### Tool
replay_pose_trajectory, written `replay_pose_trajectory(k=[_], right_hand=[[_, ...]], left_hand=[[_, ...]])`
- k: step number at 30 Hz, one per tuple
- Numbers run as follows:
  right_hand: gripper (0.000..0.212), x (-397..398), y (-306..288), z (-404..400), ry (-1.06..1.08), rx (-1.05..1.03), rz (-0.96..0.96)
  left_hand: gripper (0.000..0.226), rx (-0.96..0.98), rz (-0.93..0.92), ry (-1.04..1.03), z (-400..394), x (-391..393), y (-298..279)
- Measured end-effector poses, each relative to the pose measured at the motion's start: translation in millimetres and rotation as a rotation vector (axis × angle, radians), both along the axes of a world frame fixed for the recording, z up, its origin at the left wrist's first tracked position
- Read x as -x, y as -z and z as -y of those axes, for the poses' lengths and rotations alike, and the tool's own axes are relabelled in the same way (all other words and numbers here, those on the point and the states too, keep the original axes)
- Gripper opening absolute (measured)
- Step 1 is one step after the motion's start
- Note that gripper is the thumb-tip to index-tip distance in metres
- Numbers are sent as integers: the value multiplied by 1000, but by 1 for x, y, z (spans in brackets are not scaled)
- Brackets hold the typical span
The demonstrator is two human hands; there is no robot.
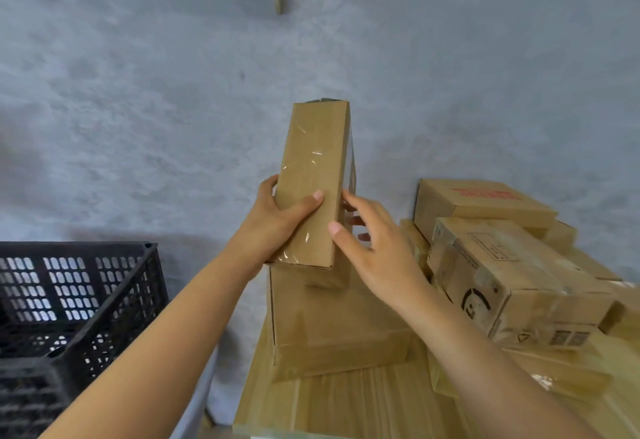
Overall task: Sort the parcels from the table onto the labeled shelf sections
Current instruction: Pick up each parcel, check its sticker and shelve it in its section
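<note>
1. Parcel in hand [313, 182]: long, narrow brown cardboard box wrapped in clear tape, held up on end and tilted slightly, its lower end just above a flat box [332, 331] on the wooden table [329, 407].
2. Left hand [277, 218] grips the parcel's lower part, thumb across the front face, fingers curled round the left edge.
3. Right hand [372, 248] at the parcel's right edge, fingers spread and fairly straight; fingertips seem to touch the side, contact not fully clear.
4. More parcels piled on the table's right side: a taped box with black printed marks [512, 286] on top, a box with red lettering [481, 203] behind it, others beneath.
5. Black perforated plastic crate [76, 303] to the left, beside the table.
6. Grey rough wall [173, 74] behind everything.
</note>
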State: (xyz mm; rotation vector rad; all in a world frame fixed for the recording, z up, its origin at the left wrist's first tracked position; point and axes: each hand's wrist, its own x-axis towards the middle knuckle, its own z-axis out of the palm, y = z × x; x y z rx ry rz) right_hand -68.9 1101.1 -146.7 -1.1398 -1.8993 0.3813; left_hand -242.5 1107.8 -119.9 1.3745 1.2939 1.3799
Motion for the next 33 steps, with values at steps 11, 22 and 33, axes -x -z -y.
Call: replay_pose_trajectory(k=[11,22,33], right_hand=[[54,0,17,-14,-148,136,34],[67,-53,34,-43,66,751,-613],[35,-57,22,-29,41,543,-650]], left_hand=[[109,-88,-237,-221,0,16,-4],[78,0,224,233,3,66,44],[34,115,217,157,3,48,41]])
